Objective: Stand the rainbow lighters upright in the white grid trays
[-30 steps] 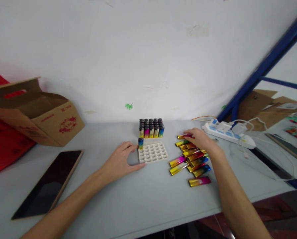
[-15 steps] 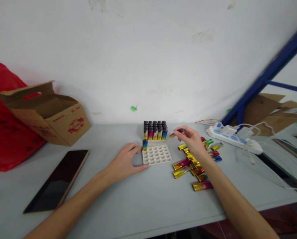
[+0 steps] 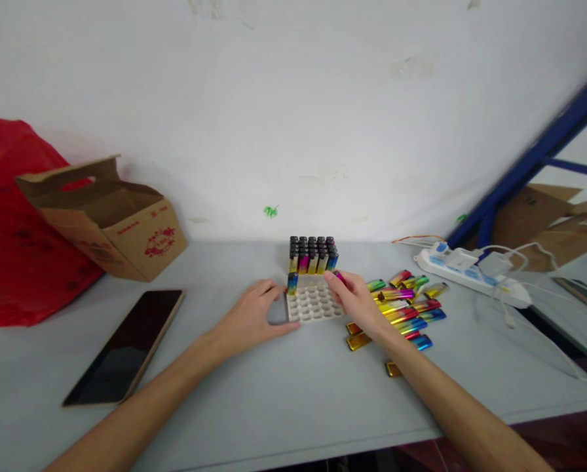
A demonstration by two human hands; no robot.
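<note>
A white tray with rows of round holes lies on the grey table. One blue lighter stands upright at its back left corner. Behind the tray, several black-topped lighters stand packed in a block. My left hand rests at the tray's left edge, thumb and fingers apart, holding nothing. Over the tray's right side, my right hand pinches a magenta lighter. To the right, several shiny coloured lighters lie in a loose pile, partly covered by my right hand and forearm.
A dark tablet-like device lies at the left, in front of an open cardboard box and a red bag. At the right are a white power strip with cables and a blue metal frame.
My right hand has moved left and down, from beside the lighter block to the tray's right side, with a lighter between its fingers. The whole view has shifted slightly.
</note>
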